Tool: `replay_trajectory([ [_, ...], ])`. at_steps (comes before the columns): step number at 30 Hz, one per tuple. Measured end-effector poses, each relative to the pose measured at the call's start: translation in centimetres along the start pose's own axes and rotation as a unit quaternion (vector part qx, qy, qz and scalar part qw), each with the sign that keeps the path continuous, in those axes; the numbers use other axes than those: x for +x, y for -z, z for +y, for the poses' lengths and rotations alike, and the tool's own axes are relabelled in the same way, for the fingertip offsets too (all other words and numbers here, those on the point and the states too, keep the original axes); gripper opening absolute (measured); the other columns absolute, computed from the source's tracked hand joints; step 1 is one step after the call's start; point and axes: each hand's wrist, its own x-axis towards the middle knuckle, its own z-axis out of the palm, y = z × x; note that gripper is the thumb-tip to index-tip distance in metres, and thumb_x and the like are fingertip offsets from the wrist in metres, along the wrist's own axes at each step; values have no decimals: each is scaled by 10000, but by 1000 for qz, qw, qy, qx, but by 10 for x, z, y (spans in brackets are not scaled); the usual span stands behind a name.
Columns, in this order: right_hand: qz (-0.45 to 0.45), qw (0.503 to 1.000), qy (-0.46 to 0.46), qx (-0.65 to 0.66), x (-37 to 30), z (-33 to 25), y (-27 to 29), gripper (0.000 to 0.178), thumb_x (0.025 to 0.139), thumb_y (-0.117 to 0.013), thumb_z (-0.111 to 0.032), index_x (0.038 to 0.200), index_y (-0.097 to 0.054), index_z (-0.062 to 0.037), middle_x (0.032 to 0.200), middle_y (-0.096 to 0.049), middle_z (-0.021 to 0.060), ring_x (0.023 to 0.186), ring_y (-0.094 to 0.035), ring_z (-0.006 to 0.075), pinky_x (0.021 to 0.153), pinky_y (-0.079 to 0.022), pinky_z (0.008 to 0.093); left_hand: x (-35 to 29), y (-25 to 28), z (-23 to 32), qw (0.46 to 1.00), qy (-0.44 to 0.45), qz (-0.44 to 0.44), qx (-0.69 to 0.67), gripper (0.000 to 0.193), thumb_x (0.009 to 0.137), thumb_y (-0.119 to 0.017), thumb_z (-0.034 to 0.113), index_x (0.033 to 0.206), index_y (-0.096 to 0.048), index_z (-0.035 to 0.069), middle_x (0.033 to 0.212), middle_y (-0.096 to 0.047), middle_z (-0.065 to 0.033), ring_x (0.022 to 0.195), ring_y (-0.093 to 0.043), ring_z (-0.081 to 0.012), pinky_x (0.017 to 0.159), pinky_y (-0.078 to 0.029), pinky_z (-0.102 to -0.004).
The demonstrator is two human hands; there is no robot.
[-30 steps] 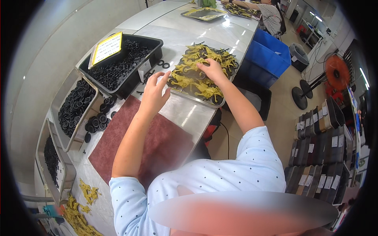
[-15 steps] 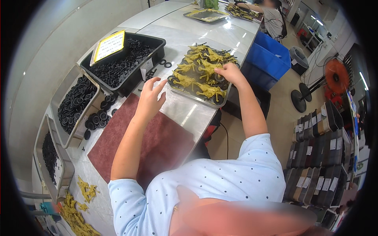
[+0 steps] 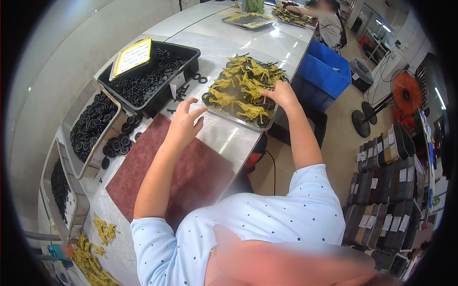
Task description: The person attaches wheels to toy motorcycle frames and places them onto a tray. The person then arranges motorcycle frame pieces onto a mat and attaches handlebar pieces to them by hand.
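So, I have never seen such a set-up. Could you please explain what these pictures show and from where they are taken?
There is no machine: just a person with two bare hands. A fisheye camera worn on the head took the pictures, looking down; its lens bends straight edges. The right hand reaches over a tray of yellow-and-black pieces, its fingers at one; whether they grip it is hard to tell. The left hand is open over the table, seemingly empty. Also on the table are a dark red mat, a black bin of small black parts and, to the left, black wheels and loose yellow pieces.
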Motion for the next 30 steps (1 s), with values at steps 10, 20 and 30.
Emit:
replay_trajectory([
  [10,164,964,201,-58,31,-38,-62,440,874,-599,-370,1165,-584,-41,1145,-583,153,1071,-553,332,876,-448,449,-18,5,3,1000,11,-5,4,301,749,-661,46,1043,-684,106,1219,-516,-160,1148,-490,-334,955,-432,-419],
  [20,-1,943,322,86,49,-51,-56,393,863,-619,-258,1187,-582,-39,1133,-590,192,1044,-568,338,904,-453,374,-25,10,8,998,38,-24,-39,302,748,-658,41,1042,-682,101,1220,-517,-161,1158,-489,-338,962,-433,-418],
  [30,40,943,330,21,64,-48,-64,381,903,-565,-293,1194,-578,-46,1191,-565,191,1108,-533,342,951,-423,386,-65,37,60,989,-45,-143,-2,307,741,-668,65,1046,-670,99,1184,-551,-152,1087,-540,-313,891,-457,-398],
])
